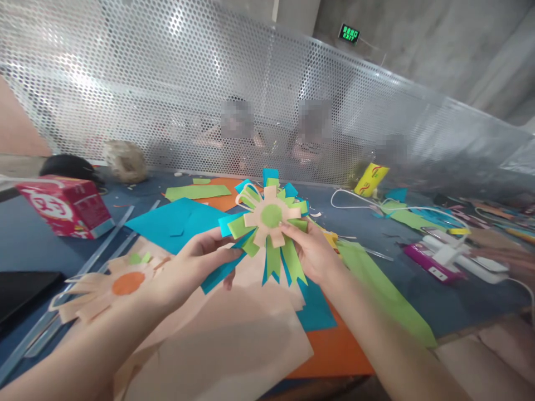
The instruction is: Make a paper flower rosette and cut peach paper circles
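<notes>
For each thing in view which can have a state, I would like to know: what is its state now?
Green-centred flower, held up, petals spread
Left hand, closed on its left side
Right hand, closed on its right side, thumb near the centre
Orange-centred flower, lying down, not held
Orange sheet, partly covered
Red box, standing upright
Yellow packet, tilted
Exit sign, lit

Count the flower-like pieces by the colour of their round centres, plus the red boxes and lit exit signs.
Green-centred flower, held by the left hand and right hand: 1
Orange-centred flower, lying to the left: 1
Red box: 1
Lit exit sign: 1
Total: 4
</notes>
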Demonstrator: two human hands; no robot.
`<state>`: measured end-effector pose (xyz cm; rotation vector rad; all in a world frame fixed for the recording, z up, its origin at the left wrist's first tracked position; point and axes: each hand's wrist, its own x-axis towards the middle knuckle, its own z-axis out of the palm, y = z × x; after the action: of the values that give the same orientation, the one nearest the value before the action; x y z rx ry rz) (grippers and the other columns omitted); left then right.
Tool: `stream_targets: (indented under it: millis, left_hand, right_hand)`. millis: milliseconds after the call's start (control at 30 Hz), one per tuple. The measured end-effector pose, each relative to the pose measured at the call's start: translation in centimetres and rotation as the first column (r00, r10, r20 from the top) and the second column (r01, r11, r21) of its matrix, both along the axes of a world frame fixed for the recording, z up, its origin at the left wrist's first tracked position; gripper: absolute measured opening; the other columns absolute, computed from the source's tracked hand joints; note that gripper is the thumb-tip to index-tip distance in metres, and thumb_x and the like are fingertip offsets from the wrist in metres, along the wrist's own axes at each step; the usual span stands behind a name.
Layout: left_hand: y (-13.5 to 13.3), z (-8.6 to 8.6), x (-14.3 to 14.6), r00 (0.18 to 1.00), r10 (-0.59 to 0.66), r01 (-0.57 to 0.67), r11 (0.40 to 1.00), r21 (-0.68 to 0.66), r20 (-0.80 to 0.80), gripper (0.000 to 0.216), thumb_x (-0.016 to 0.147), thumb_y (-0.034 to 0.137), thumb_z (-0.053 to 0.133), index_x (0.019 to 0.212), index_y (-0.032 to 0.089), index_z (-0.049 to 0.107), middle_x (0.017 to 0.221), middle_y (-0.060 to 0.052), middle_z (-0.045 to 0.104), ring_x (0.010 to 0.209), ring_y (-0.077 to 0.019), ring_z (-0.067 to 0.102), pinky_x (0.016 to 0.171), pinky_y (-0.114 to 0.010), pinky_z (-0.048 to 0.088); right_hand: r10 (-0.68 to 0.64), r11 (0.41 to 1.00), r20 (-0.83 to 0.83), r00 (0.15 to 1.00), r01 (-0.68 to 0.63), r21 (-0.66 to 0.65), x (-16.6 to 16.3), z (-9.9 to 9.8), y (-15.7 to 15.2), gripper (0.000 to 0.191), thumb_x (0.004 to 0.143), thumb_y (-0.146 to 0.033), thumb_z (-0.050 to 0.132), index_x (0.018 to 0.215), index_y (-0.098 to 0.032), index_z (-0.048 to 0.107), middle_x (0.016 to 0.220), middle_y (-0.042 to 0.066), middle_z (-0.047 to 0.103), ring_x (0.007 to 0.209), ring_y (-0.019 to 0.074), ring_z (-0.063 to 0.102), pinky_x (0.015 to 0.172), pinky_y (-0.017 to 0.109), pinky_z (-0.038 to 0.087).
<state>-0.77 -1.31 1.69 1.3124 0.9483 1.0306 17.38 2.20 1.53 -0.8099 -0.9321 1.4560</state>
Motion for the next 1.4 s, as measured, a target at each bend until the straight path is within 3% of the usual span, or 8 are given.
stream_targets:
  millis: [167,400,633,933,1100,1400]
  left_hand:
    - [0.0,0.1,0.1,0.997,0.024,-0.022,0.999,0.024,-0.078,0.008,0.078,0.020,0.056,0.084,0.017,0.060,0.042,0.005,0.057,0.039,-0.0077,0.050,0.043,-0.018,0.037]
    - [0.2,-0.1,0.3,0.996,0.034,-0.029,0.998,0.059,-0.079,0.024,0.078,0.019,0.056,0.101,0.016,0.062,0.041,0.006,0.055,0.037,-0.0072,0.049,0.042,-0.018,0.034]
    - [0.1,-0.3,0.4,0.994,0.049,-0.043,0.998,0.054,-0.103,0.029,0.078,0.023,0.057,0.105,0.017,0.062,0.040,0.005,0.056,0.038,-0.0082,0.049,0.040,-0.019,0.033]
    - [0.3,-0.5,0.6,0.991,0.086,-0.085,0.996,0.019,-0.103,0.020,0.075,0.024,0.059,0.092,0.016,0.064,0.040,0.004,0.056,0.037,-0.0096,0.049,0.037,-0.019,0.034]
    - [0.3,-0.7,0.3,0.996,0.048,-0.045,0.998,0.040,-0.073,0.008,0.076,0.021,0.059,0.078,0.016,0.065,0.040,0.003,0.057,0.037,-0.0092,0.050,0.041,-0.020,0.037]
    - [0.5,-0.8,0.1,0.999,0.003,-0.003,1.000,0.010,0.040,0.020,0.075,0.017,0.059,0.093,0.019,0.066,0.040,0.006,0.053,0.037,-0.0081,0.048,0.042,-0.020,0.035]
  right_hand:
    - [-0.078,0.997,0.020,0.997,0.078,0.016,-0.1,-0.2,0.0,0.027,0.050,-0.020,0.077,0.069,-0.020,0.059,0.069,-0.004,0.070,0.069,0.0131,0.065,0.072,0.027,0.049]
    - [-0.119,0.993,0.040,0.992,0.118,0.026,0.0,-0.3,0.1,0.032,0.048,-0.024,0.079,0.071,-0.018,0.058,0.069,-0.002,0.069,0.067,0.0134,0.064,0.068,0.027,0.048]
    - [-0.157,0.986,0.066,0.985,0.153,0.070,0.1,-0.8,0.3,0.029,0.051,-0.026,0.078,0.069,-0.018,0.056,0.067,-0.003,0.066,0.064,0.0127,0.062,0.063,0.026,0.047]
    - [-0.143,0.989,0.036,0.989,0.141,0.051,0.1,-0.9,0.2,0.030,0.052,-0.023,0.077,0.070,-0.018,0.054,0.061,-0.004,0.064,0.056,0.0105,0.060,0.056,0.024,0.048]
    - [-0.144,0.988,0.068,0.987,0.141,0.056,0.1,-0.9,0.3,0.030,0.052,-0.024,0.077,0.070,-0.018,0.054,0.058,-0.006,0.061,0.054,0.0096,0.058,0.055,0.023,0.046]
    - [-0.177,0.980,0.157,0.972,0.160,0.117,0.4,-1.3,0.6,0.028,0.056,-0.027,0.075,0.071,-0.018,0.053,0.062,-0.005,0.060,0.058,0.0109,0.058,0.057,0.025,0.045]
